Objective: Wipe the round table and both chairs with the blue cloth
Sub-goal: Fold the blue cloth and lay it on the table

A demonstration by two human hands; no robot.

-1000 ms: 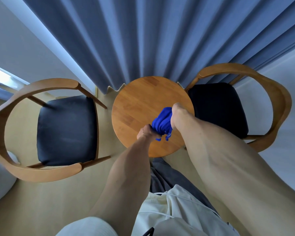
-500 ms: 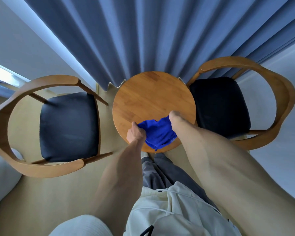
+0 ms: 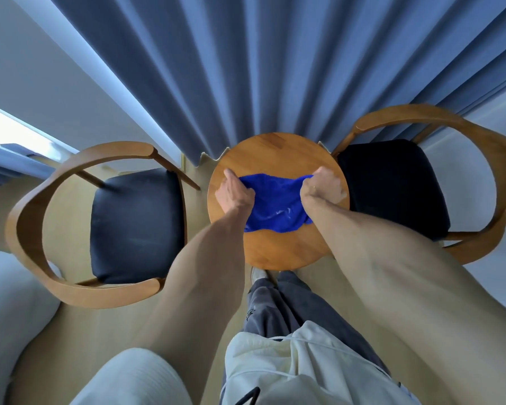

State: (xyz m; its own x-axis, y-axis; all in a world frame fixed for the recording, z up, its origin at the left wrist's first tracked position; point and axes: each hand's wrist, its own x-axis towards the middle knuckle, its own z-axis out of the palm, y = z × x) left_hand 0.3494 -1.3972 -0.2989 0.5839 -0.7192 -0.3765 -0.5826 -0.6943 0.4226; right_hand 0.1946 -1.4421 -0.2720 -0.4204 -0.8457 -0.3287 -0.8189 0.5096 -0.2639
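Basically, near to far:

Torso/legs: person stands at the near rim of the table (image 3: 278, 255), cream top and grey trousers at the bottom of the view, both forearms reaching out over the wood.

Left hand (image 3: 236, 192): fingers curled, gripping the cloth's left far corner, knuckles up.

Right hand (image 3: 323, 187): fingers curled round the right far corner. Fingertips are hidden, so the depth of the pinch cannot be told.

Cloth (image 3: 276, 207): blue, stretched between the two hands over mid-table, its near hem sagging onto the wood.

Cloth axis: long axis runs left-right, hand to hand. Far edge is taut and bunched at the grips; the loose edge points back toward the person.

Stage (judgement): cloth is being spread, wiping not yet begun, chairs untouched.

Risk 1: only the corners are held, so a drag toward the body would likely roll the sagging middle into a rope and wipe a narrow strip.

Risk 2: table is small; an uneven pull could slide the cloth off the near rim to the floor.

Risk 3: left chair (image 3: 135, 226) and right chair (image 3: 392, 185) sit just beside the rim, so a wide elbow swing could knock an armrest.

Far: curtain (image 3: 275, 68) hangs touching or just behind the far rim, and a long push stroke could snag its hem.
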